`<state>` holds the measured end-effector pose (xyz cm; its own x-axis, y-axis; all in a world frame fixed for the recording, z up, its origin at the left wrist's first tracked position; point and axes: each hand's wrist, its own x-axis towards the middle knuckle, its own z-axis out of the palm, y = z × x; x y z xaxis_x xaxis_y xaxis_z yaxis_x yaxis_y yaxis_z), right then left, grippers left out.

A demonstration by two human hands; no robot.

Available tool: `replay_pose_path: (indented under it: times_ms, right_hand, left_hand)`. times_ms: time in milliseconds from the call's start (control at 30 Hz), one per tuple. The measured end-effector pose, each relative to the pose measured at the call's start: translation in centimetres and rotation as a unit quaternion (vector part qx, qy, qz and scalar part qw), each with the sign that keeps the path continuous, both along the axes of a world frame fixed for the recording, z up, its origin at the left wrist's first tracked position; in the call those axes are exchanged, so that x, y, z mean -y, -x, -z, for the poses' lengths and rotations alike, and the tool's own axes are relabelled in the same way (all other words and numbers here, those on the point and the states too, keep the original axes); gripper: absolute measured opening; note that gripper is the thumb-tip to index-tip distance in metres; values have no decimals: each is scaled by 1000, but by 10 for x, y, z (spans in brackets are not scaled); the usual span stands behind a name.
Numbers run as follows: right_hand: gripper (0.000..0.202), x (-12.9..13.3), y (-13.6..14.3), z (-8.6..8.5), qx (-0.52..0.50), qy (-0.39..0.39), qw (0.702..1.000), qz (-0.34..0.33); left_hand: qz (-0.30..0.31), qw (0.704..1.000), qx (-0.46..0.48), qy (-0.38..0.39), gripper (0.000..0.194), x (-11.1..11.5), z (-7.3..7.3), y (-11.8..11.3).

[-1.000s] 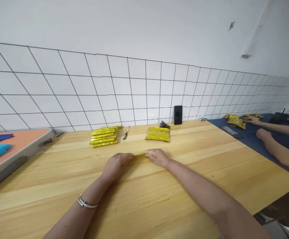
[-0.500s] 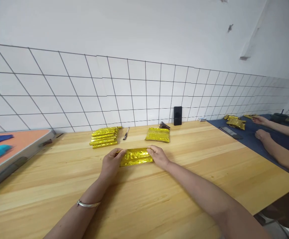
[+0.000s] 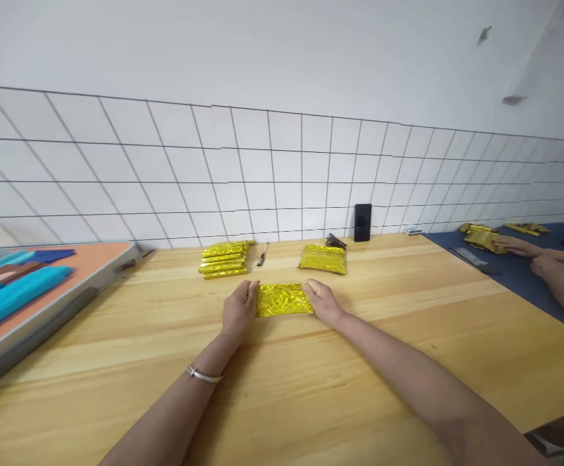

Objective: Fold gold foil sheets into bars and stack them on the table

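Observation:
A shiny gold foil packet [image 3: 284, 300] is stretched between my two hands, just above or on the wooden table; I cannot tell which. My left hand [image 3: 240, 307] grips its left end, thumb on top. At the right end, my right hand [image 3: 325, 302] pinches the foil between thumb and fingers. Behind the left hand lies a row of overlapping folded gold foil pieces [image 3: 224, 260]. A flat stack of gold foil sheets or packets [image 3: 323, 259] sits behind my right hand.
A pen [image 3: 263, 254] lies between the foil piles. A black phone [image 3: 362, 222] leans on the tiled wall beside a dark clip-like object [image 3: 335, 241]. Left is an orange-topped board [image 3: 102, 259] with blue cloths. Right, a co-worker's hands [image 3: 519, 247] touch gold foil on a dark blue surface.
The foil packet now looks flatter and more evenly spread between my hands. My view has turned slightly left. The co-worker's hand has moved onto the gold foil pile.

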<state>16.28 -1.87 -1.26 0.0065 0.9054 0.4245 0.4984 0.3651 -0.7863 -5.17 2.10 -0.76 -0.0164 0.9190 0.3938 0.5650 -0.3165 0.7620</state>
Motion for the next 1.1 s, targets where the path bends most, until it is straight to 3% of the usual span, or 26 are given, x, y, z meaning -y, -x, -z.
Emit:
replay_pose_path:
  times_ms: [100,267,333,400,467,500,600,733,933,1100]
  right_hand:
    - [32,-1,-3,-2,-9,-2,1000,-1]
    - [33,-1,-6,-5,-35,-17,999,24]
    - [33,2,-3,-7,-46,-25,998,36]
    - [34,7,2,-9,-54,-30,997,42]
    - [35,10,7,-11,-61,-31,997,44]
    - [35,12,9,-12,-65,-32,996,45]
    - [35,13,11,-14,-73,-29,996,46]
    - [34,11,9,-12,-70,-19,997,25]
    - [38,5,4,-5,-61,94,991,-68]
    - [39,3,2,-6,-74,153,973,-157]
  left_hand:
    - [56,986,153,26,37,1,-1,-2]
    - [94,965,237,67,41,3,0,-10]
    - [188,867,442,135,45,6,-3,-16]
    - [267,760,561,188,47,12,-7,-25]
    - [313,694,615,204,46,19,-9,-34]
    - [324,677,628,207,43,22,-10,-38]
    - [310,668,640,219,33,29,-10,-46]
    - [269,681,650,202,29,29,-10,-46]
    - [242,708,639,178,29,22,-7,-37]
    - [266,724,604,201,33,23,0,-39]
